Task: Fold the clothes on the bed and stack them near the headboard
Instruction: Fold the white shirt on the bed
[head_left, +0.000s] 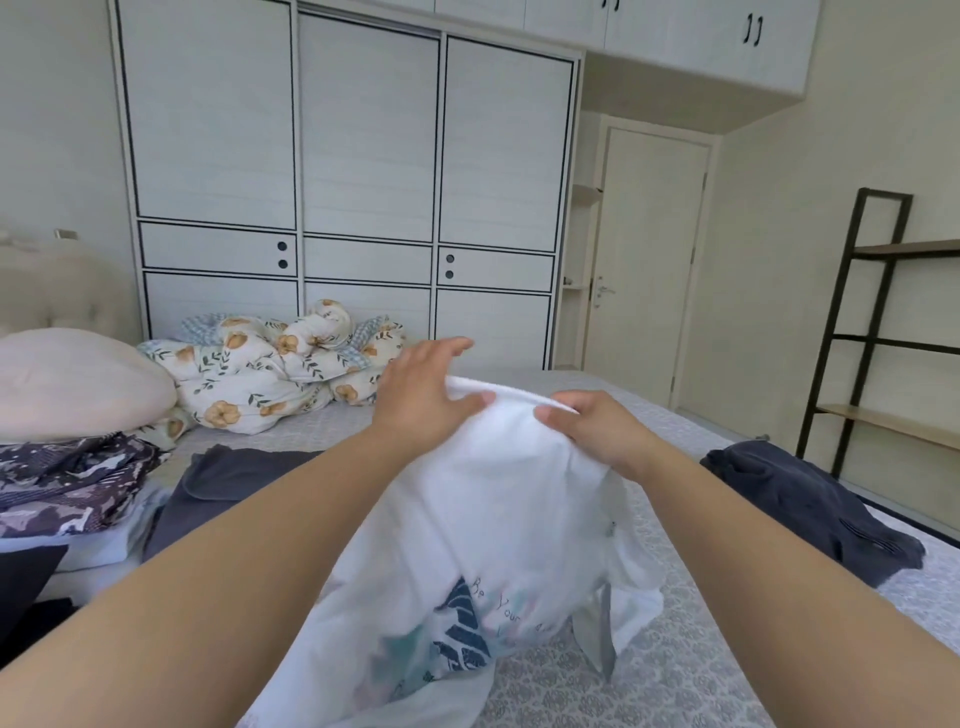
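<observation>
A white T-shirt (498, 519) with a blue printed design hangs in front of me above the bed (675, 649). My left hand (426, 395) holds its top edge, thumb against the cloth and fingers spread over the far side. My right hand (592, 426) pinches the same edge just to the right. A stack of folded clothes (72, 483), patterned purple on top, lies at the left near the pink pillow (72, 379) and the headboard (57, 291). A dark grey garment (218, 483) lies beside the stack. A navy garment (810, 509) lies crumpled at the right edge of the bed.
A bunched floral duvet (280, 364) sits at the far side of the bed. Behind it stands a white wardrobe (353, 182). A closed door (649, 260) is at the back right, and a dark ladder shelf (883, 338) stands along the right wall.
</observation>
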